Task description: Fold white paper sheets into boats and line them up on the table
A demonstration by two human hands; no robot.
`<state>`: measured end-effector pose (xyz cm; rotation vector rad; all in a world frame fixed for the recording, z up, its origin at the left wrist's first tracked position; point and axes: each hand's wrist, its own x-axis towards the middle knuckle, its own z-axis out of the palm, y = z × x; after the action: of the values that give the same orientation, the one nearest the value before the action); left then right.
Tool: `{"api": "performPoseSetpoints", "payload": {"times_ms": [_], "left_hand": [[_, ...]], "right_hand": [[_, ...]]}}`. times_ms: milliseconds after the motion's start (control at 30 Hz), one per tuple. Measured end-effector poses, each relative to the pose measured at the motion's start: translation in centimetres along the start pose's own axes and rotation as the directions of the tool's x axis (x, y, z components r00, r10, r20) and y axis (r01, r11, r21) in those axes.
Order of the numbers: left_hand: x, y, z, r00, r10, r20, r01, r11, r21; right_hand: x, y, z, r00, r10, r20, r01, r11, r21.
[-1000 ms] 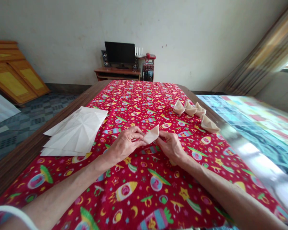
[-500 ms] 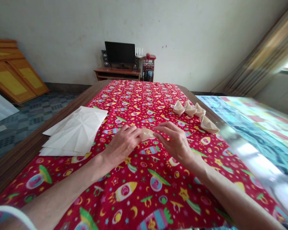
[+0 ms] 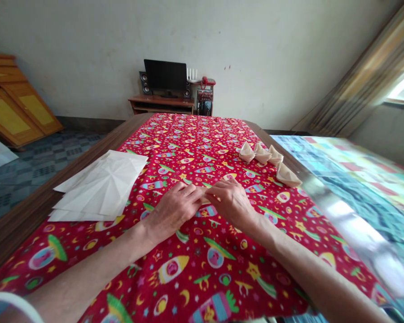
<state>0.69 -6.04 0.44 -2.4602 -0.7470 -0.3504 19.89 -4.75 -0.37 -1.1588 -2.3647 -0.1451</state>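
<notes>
My left hand (image 3: 175, 207) and my right hand (image 3: 231, 200) lie side by side, palms down, on a small folded piece of beige paper (image 3: 205, 200) in the middle of the red patterned cloth (image 3: 202, 251). Both hands have their fingers closed together and press the paper flat, so only a sliver shows between them. A stack of creased white paper sheets (image 3: 103, 185) lies to the left of my left hand. Several finished folded paper boats (image 3: 267, 157) stand to the right, beyond my right hand.
The cloth covers a long wooden table (image 3: 27, 215) whose bare edge shows on the left. On the right is a glossy surface with coloured squares (image 3: 350, 179). A desk with a monitor (image 3: 165, 76) stands at the far wall, a wooden cabinet (image 3: 13, 107) at left.
The folded paper was held up between my fingertips a second ago; both hands have lowered it to the cloth and now cover and press it flat.
</notes>
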Motion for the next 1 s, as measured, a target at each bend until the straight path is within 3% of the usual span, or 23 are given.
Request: {"api": "performPoseSetpoints", "payload": {"times_ms": [133, 267, 400, 500, 600, 667, 767, 1000], "left_hand": [[-0.4, 0.2, -0.2, 0.992, -0.078, -0.095, 0.071, 0.995, -0.072], [-1.0, 0.4, -0.2, 0.976, -0.13, -0.172, 0.108, 0.986, -0.129], [-1.3, 0.7, 0.5, 0.989, -0.073, -0.125, 0.053, 0.987, -0.155], [-1.4, 0.8, 1.3, 0.993, -0.056, -0.101, 0.036, 0.98, -0.193], [-1.4, 0.9, 1.7, 0.987, -0.075, -0.141, 0.042, 0.973, -0.228], [-1.3, 1.0, 1.7, 0.982, -0.077, -0.172, 0.035, 0.971, -0.236], [-1.2, 1.1, 1.7, 0.978, -0.064, -0.197, 0.016, 0.972, -0.235], [-1.1, 1.1, 1.4, 0.973, -0.062, -0.222, 0.018, 0.981, -0.196]], "right_hand": [[0.1, 0.6, -0.7, 0.998, 0.056, -0.015, -0.054, 0.992, 0.118], [0.1, 3.2, -3.8, 0.957, 0.249, -0.147, -0.232, 0.965, 0.12], [-1.1, 8.8, -8.3, 0.83, 0.472, -0.298, -0.487, 0.873, 0.026], [-3.1, 14.4, -11.0, 0.715, 0.652, -0.252, -0.683, 0.729, -0.052], [-5.2, 19.2, -12.2, 0.665, 0.723, -0.186, -0.741, 0.669, -0.049], [-6.2, 21.2, -12.3, 0.661, 0.742, -0.107, -0.75, 0.658, -0.067], [-6.6, 22.1, -11.9, 0.643, 0.764, -0.059, -0.765, 0.637, -0.098], [-4.5, 20.9, -11.8, 0.614, 0.788, -0.039, -0.767, 0.584, -0.264]]}}
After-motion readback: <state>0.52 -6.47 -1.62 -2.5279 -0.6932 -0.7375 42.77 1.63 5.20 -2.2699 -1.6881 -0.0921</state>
